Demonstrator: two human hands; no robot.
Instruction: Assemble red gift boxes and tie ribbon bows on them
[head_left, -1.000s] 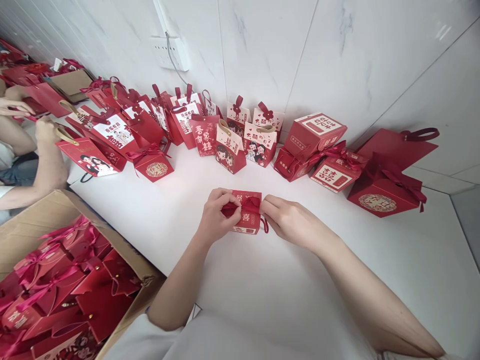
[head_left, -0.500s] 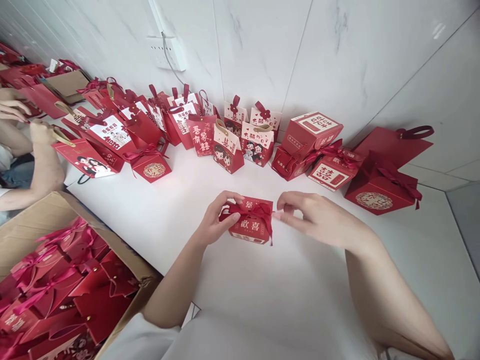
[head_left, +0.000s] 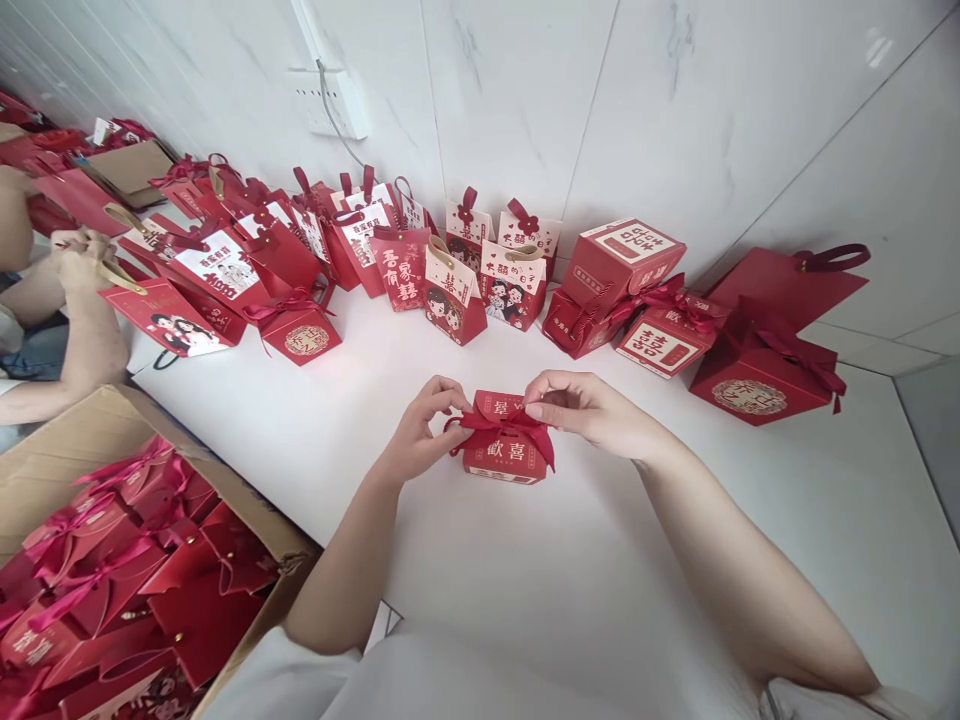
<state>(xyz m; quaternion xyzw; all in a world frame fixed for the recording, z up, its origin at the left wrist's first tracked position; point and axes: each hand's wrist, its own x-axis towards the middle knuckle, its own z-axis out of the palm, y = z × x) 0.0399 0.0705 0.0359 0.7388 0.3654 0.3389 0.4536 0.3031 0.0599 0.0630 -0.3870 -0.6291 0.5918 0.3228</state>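
Observation:
A small red gift box (head_left: 504, 462) with pale lettering sits on the white table (head_left: 480, 560) in front of me. Across its top runs a dark red ribbon (head_left: 513, 424) tied in a bow. On the left side of the bow, my left hand (head_left: 422, 432) pinches a ribbon loop between thumb and fingers. My right hand (head_left: 592, 408) is closed on the ribbon at the bow's right side, its fingertips over the box's top right edge.
Red and white gift boxes (head_left: 454, 295) line the wall side of the table; several bigger red boxes (head_left: 772, 385) stand at the right. At lower left is a cardboard carton (head_left: 296, 560) full of red boxes. Another person's hands (head_left: 82, 260) rest at the far left.
My right hand has moved left from beside the box and taken hold of the ribbon. My left hand has shifted from the box's top to the bow's left loop. The other person's hands came together.

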